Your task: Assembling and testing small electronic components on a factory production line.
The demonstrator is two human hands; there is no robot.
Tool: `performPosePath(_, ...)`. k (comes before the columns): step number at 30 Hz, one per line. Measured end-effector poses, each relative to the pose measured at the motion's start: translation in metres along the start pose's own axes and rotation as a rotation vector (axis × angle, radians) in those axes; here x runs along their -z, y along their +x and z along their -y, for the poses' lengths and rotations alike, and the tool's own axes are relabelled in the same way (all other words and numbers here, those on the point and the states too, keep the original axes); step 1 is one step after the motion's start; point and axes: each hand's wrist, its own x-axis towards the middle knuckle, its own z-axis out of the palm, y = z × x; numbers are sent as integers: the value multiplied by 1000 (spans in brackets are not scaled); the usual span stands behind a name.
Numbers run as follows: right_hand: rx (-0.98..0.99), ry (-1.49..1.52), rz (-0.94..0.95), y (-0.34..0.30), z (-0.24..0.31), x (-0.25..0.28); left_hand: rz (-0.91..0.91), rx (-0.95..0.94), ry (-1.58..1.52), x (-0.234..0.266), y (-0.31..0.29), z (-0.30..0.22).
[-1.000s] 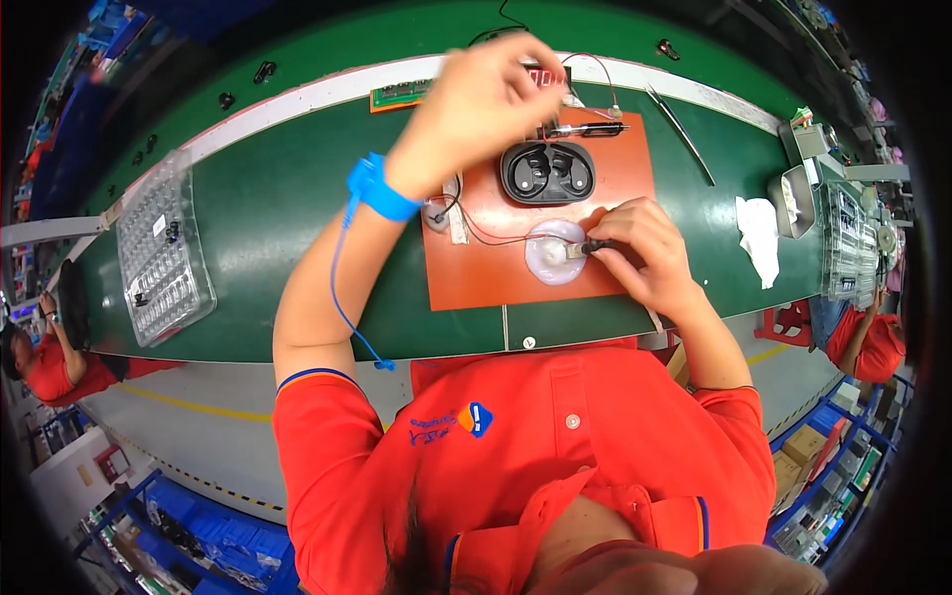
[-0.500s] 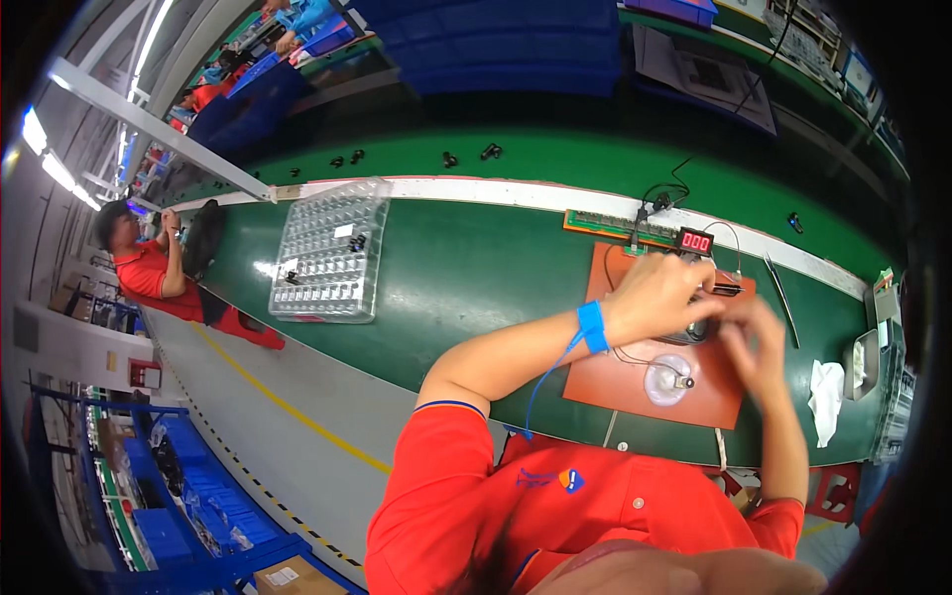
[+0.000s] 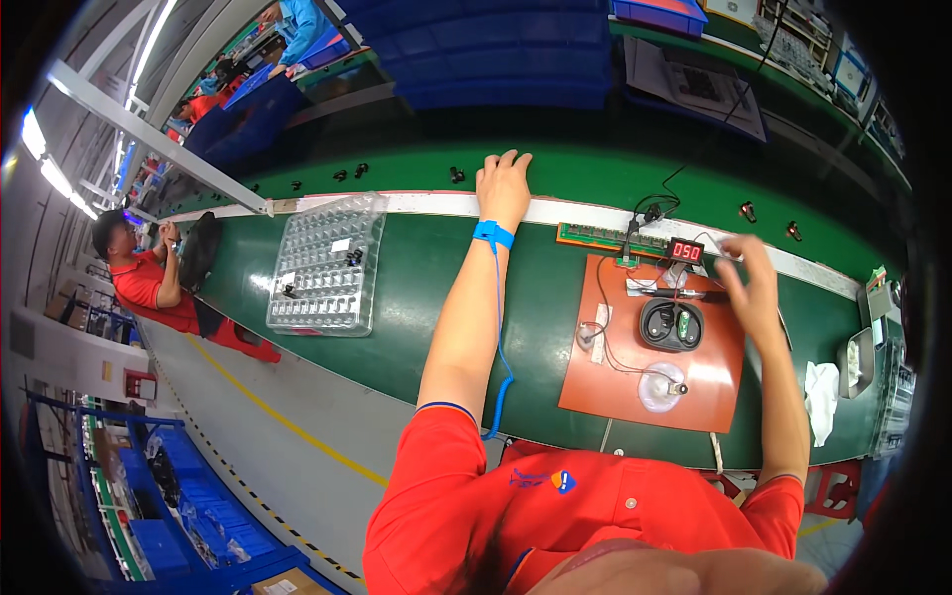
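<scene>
My left hand (image 3: 504, 188), a blue wrist strap (image 3: 493, 234) on its wrist, is on the green strip beyond the white rail. Its fingers bend downward, and whatever they hold is hidden under them. A small black part (image 3: 456, 176) lies just to their left. My right hand (image 3: 751, 276) hovers by the right edge of the orange mat (image 3: 595, 382); its fingers look apart, slightly blurred, with nothing seen in them. On the mat are a black case (image 3: 671, 325) with a small green board inside, a lit red digital display (image 3: 686, 251), and a black pen-like tool (image 3: 684, 294).
A clear plastic tray (image 3: 327, 263) with many pockets stands on the left. Other small black parts (image 3: 748, 211) lie along the green strip. White cloth (image 3: 821, 397) and a metal box (image 3: 861, 362) are at the right. A co-worker (image 3: 149, 263) sits at the far left.
My left hand has left the case and reached forward-left onto the green strip. My right hand has moved up, uncovering the case. A black part now shows on the strip at right; the display's reading changed.
</scene>
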Motion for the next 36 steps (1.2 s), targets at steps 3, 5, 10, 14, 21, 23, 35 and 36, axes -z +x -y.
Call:
performPosePath(3,104,3,70,-21,44,-2,75,2,-22,1,4,-6)
performPosePath(5,134,-67,120,-33,57,-3,80,19,11,4,4,-14)
performPosePath(10,114,-40,126,-42,57,-10,109,43,55,14,6,-20)
performPosePath(14,115,-59,115,-45,64,-7,90,48,-70,30,10,-29)
performPosePath(21,105,-80,108,-46,56,-13,140,37,-606,78,25,-97)
performPosePath(23,51,-88,135,-45,56,-14,247,77,-1003,94,18,-123)
performPosePath(35,-77,171,124,-64,67,-4,656,-96,-1010,120,-32,-193)
performPosePath(36,-105,249,102,-68,71,0,668,-73,-1021,119,-38,-195)
